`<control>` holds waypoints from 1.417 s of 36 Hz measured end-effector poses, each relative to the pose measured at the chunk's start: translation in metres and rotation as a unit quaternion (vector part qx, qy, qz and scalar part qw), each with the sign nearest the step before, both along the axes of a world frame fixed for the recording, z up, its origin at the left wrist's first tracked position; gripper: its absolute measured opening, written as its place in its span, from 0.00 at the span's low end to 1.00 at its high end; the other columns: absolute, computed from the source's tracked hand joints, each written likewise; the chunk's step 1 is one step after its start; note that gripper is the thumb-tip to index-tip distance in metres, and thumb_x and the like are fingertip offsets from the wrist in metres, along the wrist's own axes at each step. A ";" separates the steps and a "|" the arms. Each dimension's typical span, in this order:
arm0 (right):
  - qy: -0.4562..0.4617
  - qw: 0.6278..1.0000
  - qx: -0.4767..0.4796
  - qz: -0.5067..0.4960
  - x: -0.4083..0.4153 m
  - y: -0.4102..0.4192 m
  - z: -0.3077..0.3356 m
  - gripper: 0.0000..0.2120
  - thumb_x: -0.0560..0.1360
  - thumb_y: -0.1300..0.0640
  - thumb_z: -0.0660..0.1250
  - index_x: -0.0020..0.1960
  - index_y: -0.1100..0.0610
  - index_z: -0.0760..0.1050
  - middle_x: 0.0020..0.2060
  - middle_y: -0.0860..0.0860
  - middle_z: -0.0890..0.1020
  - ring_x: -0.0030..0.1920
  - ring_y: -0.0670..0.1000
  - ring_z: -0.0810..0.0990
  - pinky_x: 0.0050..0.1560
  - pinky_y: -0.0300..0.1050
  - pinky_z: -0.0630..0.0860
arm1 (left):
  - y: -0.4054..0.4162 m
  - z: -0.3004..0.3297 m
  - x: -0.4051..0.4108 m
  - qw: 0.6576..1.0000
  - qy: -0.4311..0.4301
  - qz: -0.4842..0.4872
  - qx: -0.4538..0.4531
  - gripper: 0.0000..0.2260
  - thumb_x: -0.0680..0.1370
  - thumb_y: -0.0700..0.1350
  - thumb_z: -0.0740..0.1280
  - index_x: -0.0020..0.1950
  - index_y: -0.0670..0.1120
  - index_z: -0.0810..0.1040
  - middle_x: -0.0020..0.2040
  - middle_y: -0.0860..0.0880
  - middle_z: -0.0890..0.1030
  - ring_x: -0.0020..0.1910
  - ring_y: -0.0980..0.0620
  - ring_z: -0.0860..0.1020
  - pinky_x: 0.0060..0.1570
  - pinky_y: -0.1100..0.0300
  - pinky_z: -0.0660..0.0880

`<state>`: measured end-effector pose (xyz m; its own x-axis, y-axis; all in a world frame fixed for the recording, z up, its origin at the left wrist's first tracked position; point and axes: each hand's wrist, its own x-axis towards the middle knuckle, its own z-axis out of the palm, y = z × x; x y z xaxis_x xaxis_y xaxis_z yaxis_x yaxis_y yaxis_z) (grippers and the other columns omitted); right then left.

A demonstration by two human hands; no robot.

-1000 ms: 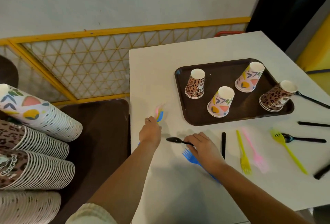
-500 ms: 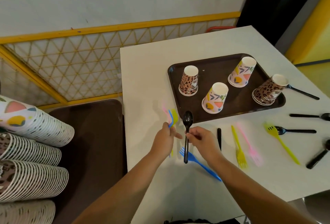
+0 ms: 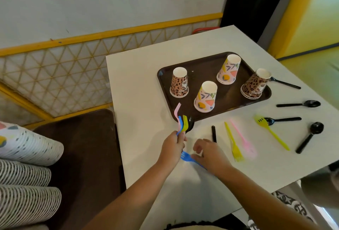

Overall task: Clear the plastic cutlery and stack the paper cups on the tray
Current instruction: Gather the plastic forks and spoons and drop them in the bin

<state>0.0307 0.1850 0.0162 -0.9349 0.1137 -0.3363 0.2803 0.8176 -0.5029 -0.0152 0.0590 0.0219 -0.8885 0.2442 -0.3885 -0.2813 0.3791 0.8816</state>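
The left hand (image 3: 172, 149) grips a bunch of cutlery (image 3: 183, 122) upright: a pink fork, a blue one, a yellow one and a black spoon, their heads just above the fist and near the tray (image 3: 203, 68). Just right of that grip, the right hand (image 3: 211, 154) hangs over the white table (image 3: 139, 86) with fingers loosely curled, touching a blue fork (image 3: 186, 156) that lies flat between the two hands. Further right lie more forks and black spoons. Four paper cups (image 3: 205, 96) stand upside down, apart, on the tray

Soft daylight, blurred edges (wide-angle bowing), faint shadows.
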 end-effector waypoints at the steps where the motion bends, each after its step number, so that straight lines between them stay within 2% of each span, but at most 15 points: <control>1: -0.015 0.999 0.024 0.020 0.004 -0.001 -0.002 0.13 0.73 0.51 0.69 0.54 0.54 0.74 0.50 0.49 0.77 0.43 0.46 0.74 0.43 0.34 0.70 | 0.000 0.000 -0.001 1.000 0.002 -0.002 -0.007 0.12 0.82 0.47 0.56 0.40 0.46 0.71 0.29 0.51 0.67 0.27 0.55 0.64 0.29 0.64 0.63; 6: -0.036 0.994 0.077 0.067 0.018 -0.009 -0.011 0.14 0.77 0.51 0.62 0.58 0.57 0.70 0.54 0.53 0.76 0.50 0.54 0.78 0.48 0.46 0.73 | -0.003 -0.001 -0.002 0.998 0.052 -0.019 -0.040 0.08 0.81 0.45 0.59 0.42 0.49 0.67 0.38 0.34 0.71 0.32 0.41 0.67 0.37 0.55 0.66; 9: -0.032 0.995 0.079 0.056 0.021 -0.011 -0.015 0.11 0.77 0.56 0.60 0.57 0.59 0.71 0.54 0.55 0.78 0.52 0.57 0.77 0.46 0.45 0.70 | -0.007 -0.003 0.000 0.995 0.078 -0.019 -0.066 0.06 0.80 0.44 0.60 0.44 0.47 0.65 0.34 0.39 0.70 0.34 0.36 0.70 0.37 0.51 0.67; 12: -0.011 0.999 0.040 -0.004 0.018 -0.009 -0.016 0.06 0.75 0.57 0.61 0.49 0.58 0.75 0.45 0.56 0.81 0.42 0.54 0.76 0.41 0.43 0.69 | -0.011 -0.008 0.003 0.993 0.082 -0.006 -0.079 0.07 0.80 0.43 0.60 0.43 0.46 0.64 0.33 0.40 0.70 0.40 0.30 0.74 0.36 0.54 0.65; 15: 0.016 0.992 -0.072 -0.106 0.010 -0.005 -0.008 0.10 0.75 0.59 0.63 0.35 0.55 0.69 0.34 0.55 0.80 0.33 0.52 0.79 0.36 0.42 0.75 | -0.011 -0.010 0.008 0.995 0.073 0.009 -0.066 0.09 0.80 0.43 0.60 0.41 0.48 0.64 0.35 0.40 0.72 0.39 0.32 0.75 0.35 0.54 0.66; 19: 0.024 0.962 -0.206 -0.178 -0.003 0.003 0.004 0.08 0.77 0.61 0.64 0.43 0.65 0.76 0.28 0.52 0.80 0.22 0.41 0.76 0.30 0.33 0.76 | -0.003 0.000 0.019 1.000 0.020 -0.013 -0.012 0.03 0.82 0.42 0.56 0.49 0.43 0.66 0.45 0.46 0.78 0.32 0.52 0.77 0.32 0.62 0.71; 22: 0.035 0.954 -0.243 -0.172 -0.009 0.010 0.014 0.08 0.77 0.61 0.63 0.46 0.64 0.78 0.30 0.55 0.81 0.23 0.42 0.78 0.33 0.34 0.78 | 0.008 0.008 0.024 0.999 -0.009 -0.028 0.028 0.03 0.83 0.42 0.55 0.52 0.42 0.65 0.44 0.46 0.78 0.33 0.53 0.78 0.33 0.63 0.77; 24: 0.037 0.957 -0.247 -0.151 -0.010 0.015 0.019 0.08 0.78 0.60 0.63 0.45 0.62 0.78 0.31 0.57 0.81 0.24 0.44 0.79 0.32 0.33 0.77 | 0.016 0.011 0.027 0.999 -0.013 -0.027 0.042 0.04 0.82 0.43 0.56 0.51 0.43 0.65 0.40 0.47 0.76 0.28 0.52 0.75 0.30 0.63 0.75; 28: 0.039 0.970 -0.229 -0.076 -0.017 0.031 0.024 0.09 0.77 0.61 0.63 0.44 0.63 0.79 0.32 0.59 0.82 0.29 0.53 0.81 0.41 0.47 0.80 | 0.033 0.008 0.032 0.999 0.031 -0.031 0.013 0.05 0.82 0.42 0.57 0.46 0.44 0.63 0.34 0.48 0.72 0.25 0.56 0.69 0.26 0.66 0.66; 33: 0.015 0.975 -0.223 0.011 -0.017 0.055 0.025 0.11 0.81 0.57 0.56 0.45 0.55 0.75 0.37 0.50 0.79 0.29 0.44 0.78 0.37 0.38 0.76 | 0.051 0.002 0.031 0.994 0.095 -0.003 -0.051 0.04 0.81 0.44 0.58 0.48 0.45 0.64 0.35 0.51 0.71 0.34 0.49 0.72 0.37 0.56 0.68; 35: 0.015 0.981 -0.176 0.075 -0.016 0.068 0.019 0.12 0.82 0.56 0.54 0.53 0.56 0.75 0.43 0.53 0.80 0.36 0.48 0.79 0.46 0.41 0.75 | 0.055 0.000 0.030 0.994 0.097 0.026 -0.052 0.04 0.81 0.43 0.59 0.49 0.44 0.65 0.37 0.49 0.72 0.37 0.44 0.73 0.40 0.55 0.68; 37: 0.027 0.981 -0.068 0.182 -0.018 0.084 0.010 0.13 0.81 0.58 0.55 0.61 0.56 0.74 0.54 0.53 0.79 0.48 0.50 0.78 0.55 0.40 0.71 | 0.057 -0.003 0.030 0.993 0.089 0.058 -0.048 0.05 0.81 0.43 0.59 0.47 0.44 0.65 0.35 0.50 0.70 0.33 0.49 0.70 0.39 0.55 0.67; 41: 0.010 0.932 0.045 0.359 -0.023 0.103 -0.007 0.19 0.75 0.66 0.62 0.64 0.52 0.74 0.65 0.50 0.71 0.66 0.51 0.70 0.64 0.40 0.66 | 0.057 -0.009 0.031 0.989 0.077 0.121 -0.046 0.07 0.81 0.44 0.60 0.43 0.46 0.67 0.32 0.51 0.69 0.34 0.49 0.69 0.40 0.54 0.68; 46: 0.059 0.894 0.063 0.440 -0.031 0.106 -0.017 0.14 0.72 0.65 0.67 0.56 0.56 0.77 0.60 0.55 0.73 0.58 0.57 0.75 0.60 0.50 0.72 | 0.062 -0.012 0.040 0.978 0.075 0.173 -0.090 0.10 0.80 0.46 0.60 0.40 0.47 0.66 0.33 0.49 0.70 0.35 0.48 0.70 0.42 0.47 0.72; 51: 0.081 0.888 0.030 0.452 -0.038 0.102 -0.018 0.06 0.76 0.61 0.64 0.50 0.60 0.78 0.52 0.56 0.74 0.52 0.57 0.76 0.53 0.50 0.72 | 0.063 -0.015 0.053 0.967 0.066 0.229 -0.094 0.12 0.80 0.45 0.61 0.37 0.48 0.66 0.32 0.49 0.71 0.32 0.50 0.69 0.39 0.56 0.67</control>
